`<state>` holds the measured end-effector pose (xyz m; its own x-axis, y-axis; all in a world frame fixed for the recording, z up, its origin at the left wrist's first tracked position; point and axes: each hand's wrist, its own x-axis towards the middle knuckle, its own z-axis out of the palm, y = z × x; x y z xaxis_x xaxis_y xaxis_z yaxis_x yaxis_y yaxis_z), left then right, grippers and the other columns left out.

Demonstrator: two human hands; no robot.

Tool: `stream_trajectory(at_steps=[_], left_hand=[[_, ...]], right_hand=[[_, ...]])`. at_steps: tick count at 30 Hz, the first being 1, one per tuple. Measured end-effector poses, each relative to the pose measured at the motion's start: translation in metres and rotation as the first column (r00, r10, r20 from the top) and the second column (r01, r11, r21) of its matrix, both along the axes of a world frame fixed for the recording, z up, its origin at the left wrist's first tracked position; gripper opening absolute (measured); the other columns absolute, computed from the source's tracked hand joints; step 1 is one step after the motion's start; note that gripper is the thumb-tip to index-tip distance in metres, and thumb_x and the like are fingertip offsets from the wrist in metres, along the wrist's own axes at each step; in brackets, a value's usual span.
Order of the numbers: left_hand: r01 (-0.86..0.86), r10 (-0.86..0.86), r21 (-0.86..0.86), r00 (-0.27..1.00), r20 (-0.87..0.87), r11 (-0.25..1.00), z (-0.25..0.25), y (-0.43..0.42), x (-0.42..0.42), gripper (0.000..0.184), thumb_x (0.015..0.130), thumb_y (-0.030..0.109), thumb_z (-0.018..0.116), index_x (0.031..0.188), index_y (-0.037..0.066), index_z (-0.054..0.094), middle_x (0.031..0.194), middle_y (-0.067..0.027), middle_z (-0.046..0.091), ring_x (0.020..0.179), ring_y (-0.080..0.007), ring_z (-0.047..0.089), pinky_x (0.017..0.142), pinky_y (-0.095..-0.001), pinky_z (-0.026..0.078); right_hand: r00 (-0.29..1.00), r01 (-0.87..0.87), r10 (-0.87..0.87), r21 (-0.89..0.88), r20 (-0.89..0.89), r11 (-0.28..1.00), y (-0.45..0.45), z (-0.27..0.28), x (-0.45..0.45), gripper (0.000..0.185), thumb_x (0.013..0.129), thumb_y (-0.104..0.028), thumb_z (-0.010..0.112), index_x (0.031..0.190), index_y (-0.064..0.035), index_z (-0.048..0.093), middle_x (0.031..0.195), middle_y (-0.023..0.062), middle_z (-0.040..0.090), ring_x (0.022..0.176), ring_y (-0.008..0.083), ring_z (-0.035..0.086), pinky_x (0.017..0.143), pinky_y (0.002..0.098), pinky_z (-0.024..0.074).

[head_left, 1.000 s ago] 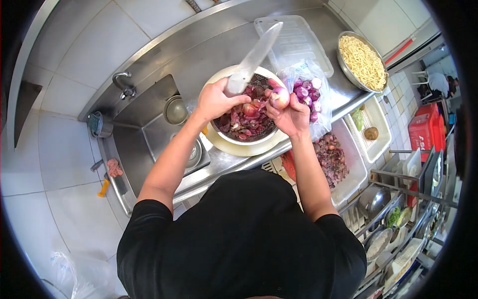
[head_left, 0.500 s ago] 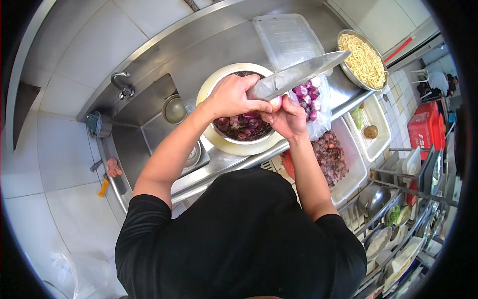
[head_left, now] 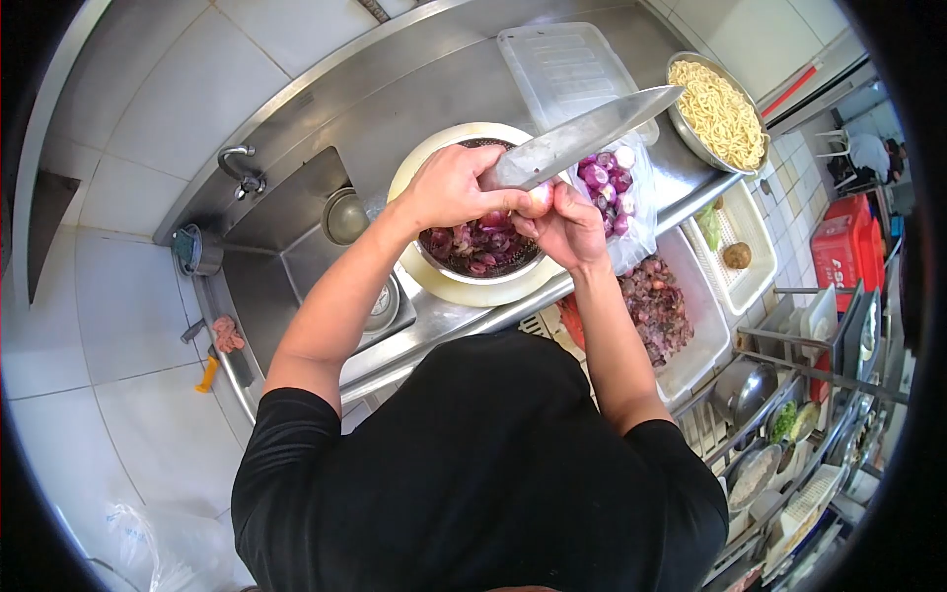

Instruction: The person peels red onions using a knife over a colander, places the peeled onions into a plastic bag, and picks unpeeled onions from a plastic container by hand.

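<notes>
My left hand (head_left: 449, 187) is closed around the handle end of a large kitchen knife (head_left: 592, 133), its wide blade slanting up to the right. My left thumb rests against a small red onion (head_left: 538, 201). The onion sits in the closed fingers of my right hand (head_left: 574, 227), touching the knife near the blade's heel. Beneath both hands is a metal colander (head_left: 434, 259) with dark red onions and skins (head_left: 481, 247) inside, set in a cream round basin (head_left: 419, 187). Shiny peeled red onions (head_left: 607, 187) lie in a clear plastic bag beside my right hand.
A translucent lid (head_left: 562, 74) lies on the steel counter, near a bowl of noodles (head_left: 715, 113). Left are the sink (head_left: 281, 286) and faucet (head_left: 240, 173). Below the counter's edge, a white tub (head_left: 705, 331) holds onion skins. A rack of dishes (head_left: 789, 395) stands right.
The knife has shifted slightly down and left, its blade a little steeper. Both hands keep their hold, with only small movement around the onion.
</notes>
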<state>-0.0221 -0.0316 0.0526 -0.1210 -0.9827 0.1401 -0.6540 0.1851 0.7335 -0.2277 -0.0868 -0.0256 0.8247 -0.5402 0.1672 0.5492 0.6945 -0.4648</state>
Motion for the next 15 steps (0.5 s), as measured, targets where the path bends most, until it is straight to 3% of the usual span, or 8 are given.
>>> stream_trajectory(at_steps=[2, 4, 8, 10, 11, 15], left_hand=[[0.004, -0.005, 0.003, 1.000, 0.013, 1.000, -0.002, 0.001, 0.001, 0.055, 0.078, 0.058, 0.080, 0.081, 0.005, 0.067, 0.061, -0.0100, 0.063, 0.058, -0.0273, 0.062, 0.058, -0.0376, 0.047], [0.010, -0.009, -0.014, 0.997, 0.074, 1.000, -0.010, 0.001, 0.005, 0.050, 0.080, 0.054, 0.080, 0.084, 0.005, 0.070, 0.064, -0.0105, 0.066, 0.057, -0.0267, 0.061, 0.058, -0.0364, 0.047], [0.036, -0.039, -0.027, 0.991, -0.130, 0.999, -0.013, 0.012, 0.004, 0.039, 0.083, 0.043, 0.081, 0.092, 0.006, 0.075, 0.070, -0.0100, 0.070, 0.060, -0.0202, 0.065, 0.062, -0.0332, 0.050], [-0.001, 0.002, 0.003, 0.958, -0.288, 1.000, -0.020, 0.015, 0.005, 0.034, 0.084, 0.037, 0.082, 0.095, 0.006, 0.075, 0.074, -0.0092, 0.072, 0.064, -0.0166, 0.067, 0.064, -0.0321, 0.051], [-0.042, 0.040, -0.001, 0.970, -0.239, 0.999, -0.021, 0.017, 0.009, 0.032, 0.085, 0.033, 0.083, 0.100, 0.005, 0.076, 0.077, -0.0062, 0.074, 0.070, -0.0123, 0.068, 0.068, -0.0308, 0.053], [-0.172, 0.187, 0.075, 0.930, -0.316, 0.982, -0.017, 0.023, 0.009, 0.036, 0.087, 0.036, 0.081, 0.104, 0.005, 0.076, 0.081, -0.0037, 0.075, 0.071, -0.0099, 0.065, 0.067, -0.0317, 0.052]], right_hand=[[0.999, 0.037, -0.037, 0.000, -0.034, 0.999, 0.000, -0.002, 0.000, 0.045, 0.098, -0.036, 0.065, 0.128, -0.0044, 0.053, 0.108, 0.0080, 0.061, 0.090, 0.0201, 0.056, 0.074, 0.0334, 0.0439], [1.000, 0.011, -0.012, -0.023, -0.027, 1.000, -0.003, -0.008, -0.001, 0.038, 0.100, -0.036, 0.062, 0.120, -0.0048, 0.056, 0.103, 0.0072, 0.062, 0.088, 0.0199, 0.057, 0.074, 0.0336, 0.0446], [0.985, 0.139, -0.124, 0.122, -0.123, 0.983, -0.001, -0.018, 0.003, 0.032, 0.104, -0.037, 0.056, 0.108, -0.0057, 0.059, 0.097, 0.0072, 0.063, 0.085, 0.0193, 0.058, 0.073, 0.0342, 0.0455], [0.995, 0.097, -0.093, 0.156, -0.032, 0.983, -0.001, -0.016, 0.005, 0.036, 0.106, -0.038, 0.052, 0.120, -0.0054, 0.058, 0.104, 0.0095, 0.066, 0.086, 0.0200, 0.060, 0.074, 0.0341, 0.0475], [0.997, 0.072, -0.066, 0.161, -0.039, 0.984, -0.002, -0.013, 0.003, 0.038, 0.106, -0.038, 0.052, 0.124, -0.0052, 0.058, 0.106, 0.0100, 0.066, 0.086, 0.0203, 0.060, 0.074, 0.0342, 0.0480], [0.995, 0.095, -0.087, 0.174, -0.054, 0.980, -0.001, -0.007, 0.004, 0.046, 0.106, -0.040, 0.050, 0.137, -0.0054, 0.053, 0.115, 0.0129, 0.067, 0.085, 0.0218, 0.061, 0.072, 0.0333, 0.0494]])
